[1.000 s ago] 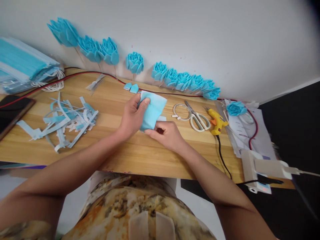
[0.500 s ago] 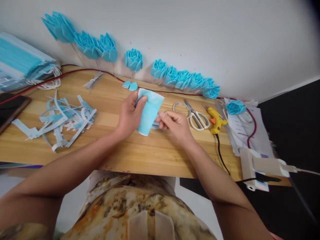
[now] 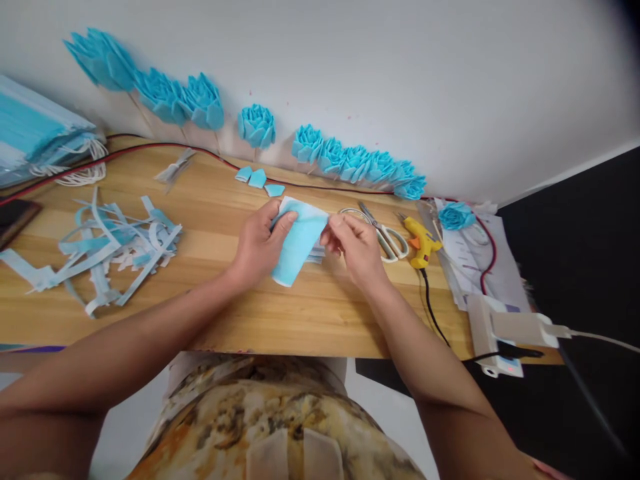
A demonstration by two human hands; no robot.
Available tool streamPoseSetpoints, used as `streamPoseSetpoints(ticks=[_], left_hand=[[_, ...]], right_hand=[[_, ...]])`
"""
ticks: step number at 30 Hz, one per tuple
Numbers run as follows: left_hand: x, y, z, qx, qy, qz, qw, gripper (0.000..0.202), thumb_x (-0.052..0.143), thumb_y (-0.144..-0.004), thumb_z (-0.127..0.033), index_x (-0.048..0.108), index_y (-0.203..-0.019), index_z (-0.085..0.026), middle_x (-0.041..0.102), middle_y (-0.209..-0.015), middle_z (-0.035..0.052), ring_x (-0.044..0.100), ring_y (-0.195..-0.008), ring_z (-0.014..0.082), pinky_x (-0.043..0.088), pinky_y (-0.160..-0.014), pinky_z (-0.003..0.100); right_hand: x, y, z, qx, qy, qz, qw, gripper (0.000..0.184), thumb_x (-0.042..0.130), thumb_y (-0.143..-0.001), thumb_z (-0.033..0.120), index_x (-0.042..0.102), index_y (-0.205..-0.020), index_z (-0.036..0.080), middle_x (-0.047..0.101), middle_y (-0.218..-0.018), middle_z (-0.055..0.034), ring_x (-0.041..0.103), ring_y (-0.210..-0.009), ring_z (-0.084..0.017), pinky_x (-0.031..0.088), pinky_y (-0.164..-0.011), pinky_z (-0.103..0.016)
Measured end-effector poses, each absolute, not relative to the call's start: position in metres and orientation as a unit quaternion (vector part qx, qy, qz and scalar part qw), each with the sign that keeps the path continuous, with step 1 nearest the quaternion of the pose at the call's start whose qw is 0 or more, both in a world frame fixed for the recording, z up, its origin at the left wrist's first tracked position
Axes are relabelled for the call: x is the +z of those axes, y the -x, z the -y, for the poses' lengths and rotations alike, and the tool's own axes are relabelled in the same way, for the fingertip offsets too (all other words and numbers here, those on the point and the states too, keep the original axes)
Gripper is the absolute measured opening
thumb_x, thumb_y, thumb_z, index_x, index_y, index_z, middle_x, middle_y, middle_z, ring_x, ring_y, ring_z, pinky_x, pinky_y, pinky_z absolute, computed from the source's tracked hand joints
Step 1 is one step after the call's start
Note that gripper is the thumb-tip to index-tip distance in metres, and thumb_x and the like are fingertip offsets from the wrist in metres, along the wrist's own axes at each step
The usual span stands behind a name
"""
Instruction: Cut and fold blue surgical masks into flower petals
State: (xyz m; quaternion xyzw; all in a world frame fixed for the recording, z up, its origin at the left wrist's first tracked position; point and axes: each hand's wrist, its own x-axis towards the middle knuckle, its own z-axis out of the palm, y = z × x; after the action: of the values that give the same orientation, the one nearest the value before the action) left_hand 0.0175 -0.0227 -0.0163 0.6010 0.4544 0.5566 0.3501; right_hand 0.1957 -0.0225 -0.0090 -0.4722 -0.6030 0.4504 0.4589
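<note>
My left hand point(image 3: 263, 243) grips a folded light-blue sheet of mask fabric point(image 3: 299, 243) along its left side, thumb on top. My right hand point(image 3: 353, 243) is closed, with thumb and fingertips pinching the sheet's upper right corner. Partly hidden beneath the sheet and my right hand lies a small stack of pale folded pieces point(image 3: 315, 254). Just beyond the sheet, several small cut blue petals point(image 3: 257, 178) lie on the wooden table point(image 3: 240, 320). Scissors point(image 3: 393, 241) with white handles rest behind my right hand, which covers part of them.
Blue fabric flowers point(image 3: 257, 125) on sticks line the wall. Cut strips point(image 3: 113, 247) are heaped at left, near a pack of face masks point(image 3: 37, 130). At right are a yellow glue gun point(image 3: 423, 241), its cord, papers point(image 3: 473, 257) and a power strip point(image 3: 487, 333).
Another blue petal now lies beside the others on the table. My right hand has moved up to the sheet's upper right corner. The view has shifted slightly right.
</note>
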Motion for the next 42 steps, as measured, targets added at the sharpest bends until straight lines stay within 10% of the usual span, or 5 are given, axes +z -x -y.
streamPoseSetpoints(ticks=[22,42], left_hand=[[-0.023,-0.021,0.026,0.434,-0.710,-0.432,0.348,0.026,0.058,-0.089,-0.034,0.053,-0.069,-0.018,0.051,-0.063,-0.0029,0.047,-0.061,0.0119,0.035,-0.057,0.026],[-0.021,-0.018,0.020,0.414,-0.666,-0.424,0.453,0.025,0.066,-0.081,-0.040,0.065,-0.072,-0.016,0.060,-0.067,-0.0011,0.051,-0.063,0.0116,0.038,-0.057,0.023]], right_hand=[[-0.005,-0.199,0.024,0.323,0.449,0.686,0.473,0.016,0.072,-0.084,0.036,0.073,-0.078,0.020,0.064,-0.067,0.0026,0.053,-0.061,-0.010,0.040,-0.056,-0.025],[0.001,-0.218,0.015,0.134,0.499,0.704,0.488,0.033,0.055,-0.095,0.040,0.061,-0.070,0.019,0.051,-0.058,0.0037,0.045,-0.056,-0.010,0.033,-0.053,-0.025]])
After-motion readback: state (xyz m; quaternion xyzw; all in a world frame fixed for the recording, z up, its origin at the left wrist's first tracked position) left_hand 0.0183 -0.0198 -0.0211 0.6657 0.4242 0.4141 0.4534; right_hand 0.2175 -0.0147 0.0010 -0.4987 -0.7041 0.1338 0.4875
